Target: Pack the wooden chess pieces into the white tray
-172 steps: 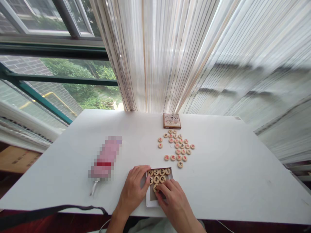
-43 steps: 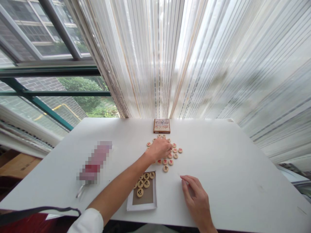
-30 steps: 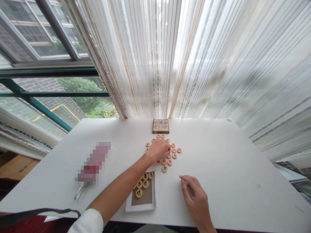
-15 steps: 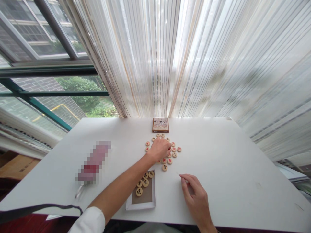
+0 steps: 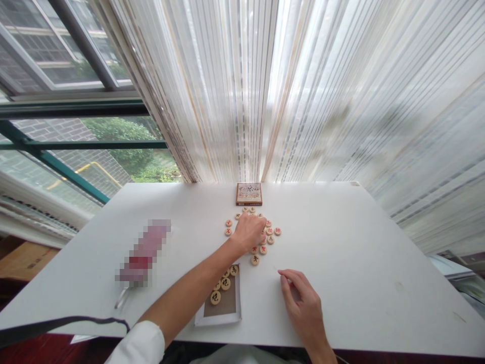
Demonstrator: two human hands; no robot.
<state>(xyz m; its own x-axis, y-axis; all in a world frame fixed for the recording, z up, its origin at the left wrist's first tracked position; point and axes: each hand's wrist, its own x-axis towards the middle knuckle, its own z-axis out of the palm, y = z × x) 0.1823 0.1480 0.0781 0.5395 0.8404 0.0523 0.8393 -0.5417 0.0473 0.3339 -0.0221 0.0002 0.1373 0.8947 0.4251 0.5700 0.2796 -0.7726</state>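
My left hand (image 5: 250,232) reaches out over a loose cluster of round wooden Chinese chess pieces, such as a black-marked one (image 5: 255,260) and a red-marked one (image 5: 278,231). Its fingers are bent down and closed; what they grip, if anything, is hidden beneath the hand. Under my left forearm is a shallow open box (image 5: 217,320), holding several black-marked pieces (image 5: 215,297) and partly covered by the arm. My right hand (image 5: 303,306) rests on the table right of the box, thumb and forefinger tips together in a loose curl, with nothing visible in them.
The white table (image 5: 359,263) runs back to striped curtains (image 5: 242,101). A decorated box lid (image 5: 249,194) lies beyond the pieces. At left is a pixelated pinkish item (image 5: 146,253) with a pale handle, and a dark strap (image 5: 64,323) crosses the near left edge.
The whole view has shifted slightly left and up. My left hand stays over the cluster, its fingers a little changed in position. My right hand remains at the same spot on the table.
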